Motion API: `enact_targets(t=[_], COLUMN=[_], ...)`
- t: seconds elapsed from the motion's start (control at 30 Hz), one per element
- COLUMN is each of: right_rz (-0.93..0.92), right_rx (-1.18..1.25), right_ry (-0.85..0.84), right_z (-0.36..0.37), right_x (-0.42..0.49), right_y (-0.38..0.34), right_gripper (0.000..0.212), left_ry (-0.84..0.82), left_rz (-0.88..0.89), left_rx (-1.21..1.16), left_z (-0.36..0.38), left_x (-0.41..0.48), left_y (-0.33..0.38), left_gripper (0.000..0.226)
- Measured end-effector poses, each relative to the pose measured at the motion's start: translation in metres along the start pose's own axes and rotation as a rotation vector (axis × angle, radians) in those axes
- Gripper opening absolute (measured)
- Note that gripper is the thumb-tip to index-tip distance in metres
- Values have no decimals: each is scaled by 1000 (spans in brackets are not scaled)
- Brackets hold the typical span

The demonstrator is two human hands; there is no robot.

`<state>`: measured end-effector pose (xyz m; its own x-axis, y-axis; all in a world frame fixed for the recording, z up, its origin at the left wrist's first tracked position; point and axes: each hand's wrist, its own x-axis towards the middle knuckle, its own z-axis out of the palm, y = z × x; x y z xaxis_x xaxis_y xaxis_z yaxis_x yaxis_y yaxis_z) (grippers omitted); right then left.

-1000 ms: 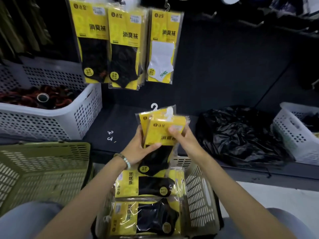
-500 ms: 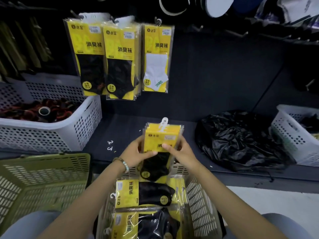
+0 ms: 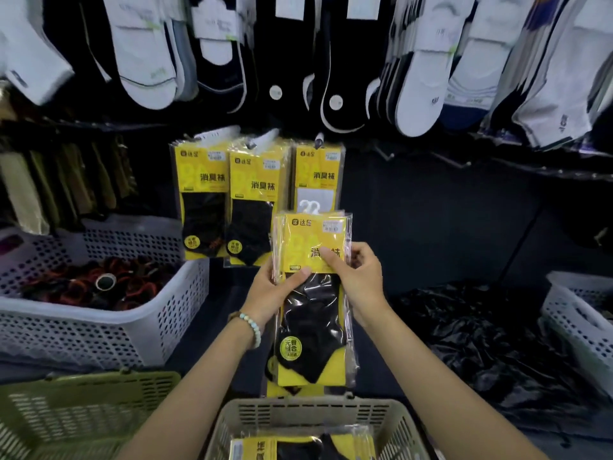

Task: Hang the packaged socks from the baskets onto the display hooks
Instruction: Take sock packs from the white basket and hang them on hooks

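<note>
I hold a small stack of yellow sock packets (image 3: pixel 311 293) with black socks upright in front of me, their white plastic hangers at the top. My left hand (image 3: pixel 275 290) grips the stack's left edge, thumb across the front. My right hand (image 3: pixel 356 280) pinches the right edge, thumb on the yellow card. Above and behind hang three rows of the same packets (image 3: pixel 229 197) on display hooks; the right row (image 3: pixel 318 174) shows a white sock. A beige basket (image 3: pixel 311 423) below holds more packets (image 3: pixel 298 448).
A white basket (image 3: pixel 99 320) of dark red and black items stands at the left, a green basket (image 3: pixel 83 406) below it. A black plastic bag (image 3: pixel 491 333) and another white basket (image 3: pixel 583 313) lie at the right. Loose socks (image 3: pixel 421 61) hang overhead.
Both hands have squared the packets into one stack and raised it from above the basket towards the hanging packets. The view has tilted upward, showing the socks overhead.
</note>
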<state>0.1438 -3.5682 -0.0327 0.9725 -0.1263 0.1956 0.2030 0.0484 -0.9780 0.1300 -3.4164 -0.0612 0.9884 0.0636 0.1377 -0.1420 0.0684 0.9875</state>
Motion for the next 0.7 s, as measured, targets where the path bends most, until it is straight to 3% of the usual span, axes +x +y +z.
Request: enact_targets(t=[0.07,0.13,0.23,0.37,0.47,0.57,0.7], right_rz=[7,20,85,119,124,61,-54], right_rx=[18,62,129,149,163,103,-25], right_ry=[-50,-93,-118,-111,-71,-12,9], right_z=[2,4,7,8,7,9,19], right_x=[4,7,13,25,45,73,105], right_y=[-4,-6,-7,-11,-24,-42,-58], right_gripper=[31,20,21,19,14,15,11], left_ry=[47,98,176,224,288,356,434], left_rz=[-18,-35,-20,78,154,221,272], left_rx=[6,39,103,193,242,313,344], left_z=[-3,-7,-15,-31,-47,-63,-75], left_x=[4,8,14,24,35,47,61], left_y=[7,14,23,37,53,70,88], left_gripper=[51,32,15,30,23,19,30])
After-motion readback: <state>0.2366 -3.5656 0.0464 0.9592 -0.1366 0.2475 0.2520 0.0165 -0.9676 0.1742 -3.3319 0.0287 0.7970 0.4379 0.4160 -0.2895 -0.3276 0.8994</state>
